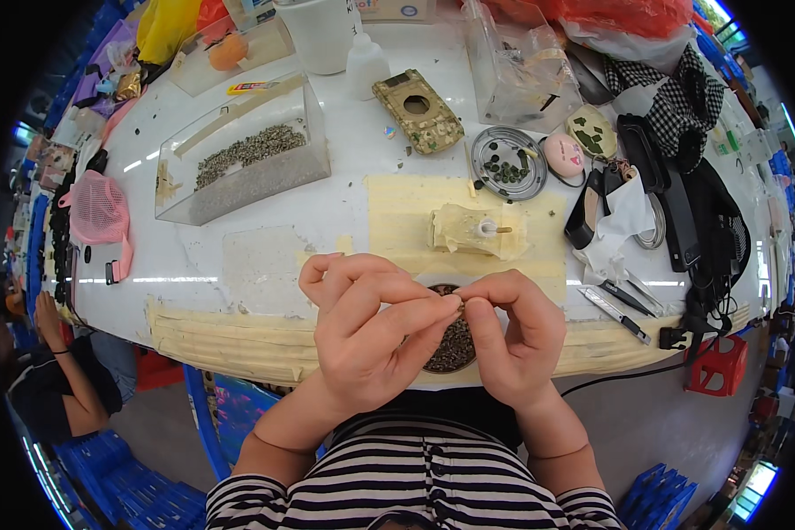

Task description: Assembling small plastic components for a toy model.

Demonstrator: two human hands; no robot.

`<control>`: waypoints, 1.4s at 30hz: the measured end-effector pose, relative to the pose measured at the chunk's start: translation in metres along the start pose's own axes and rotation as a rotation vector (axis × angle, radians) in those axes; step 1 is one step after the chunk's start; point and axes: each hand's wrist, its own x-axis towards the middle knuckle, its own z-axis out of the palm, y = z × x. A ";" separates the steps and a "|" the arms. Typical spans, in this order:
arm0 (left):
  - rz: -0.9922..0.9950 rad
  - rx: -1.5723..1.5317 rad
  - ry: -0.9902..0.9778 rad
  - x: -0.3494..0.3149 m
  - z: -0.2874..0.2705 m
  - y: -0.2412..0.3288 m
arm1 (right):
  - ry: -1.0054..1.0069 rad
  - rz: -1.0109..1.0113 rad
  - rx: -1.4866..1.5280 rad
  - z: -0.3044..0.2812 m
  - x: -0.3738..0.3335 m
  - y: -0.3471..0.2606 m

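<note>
My left hand (371,329) and my right hand (517,337) meet over the table's near edge, thumbs and forefingers pinched tip to tip. Whatever sits between the fingertips is too small to name. Just below them, partly covered by my fingers, is a round dish full of small brown-grey pieces (451,350). Beyond my hands stands a block wrapped in cream masking tape (468,230) with a short stick on top. Farther off lies a camouflage-painted model tank hull (418,110) with a round hole in its top.
A clear bin (238,212) at left holds many small pieces. Right of the hull are a round tray of green parts (510,164) and a lidded pink case (564,155). A utility knife (614,315) and tweezers (642,284) lie at right. Another person's arm (66,371) shows far left.
</note>
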 end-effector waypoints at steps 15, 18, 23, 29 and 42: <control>-0.020 0.030 0.002 0.000 0.000 0.000 | 0.005 0.004 0.019 -0.001 0.000 -0.001; -0.027 0.030 0.006 0.000 0.001 0.000 | 0.016 -0.074 -0.044 0.000 0.002 -0.001; -0.041 0.043 -0.002 0.000 0.000 0.001 | 0.012 -0.135 -0.068 0.000 0.005 -0.002; -0.036 0.034 0.007 0.000 0.001 0.000 | 0.007 -0.088 -0.058 0.000 0.004 -0.002; -0.038 0.040 0.007 0.000 0.001 0.000 | 0.019 -0.109 -0.053 0.000 0.002 -0.001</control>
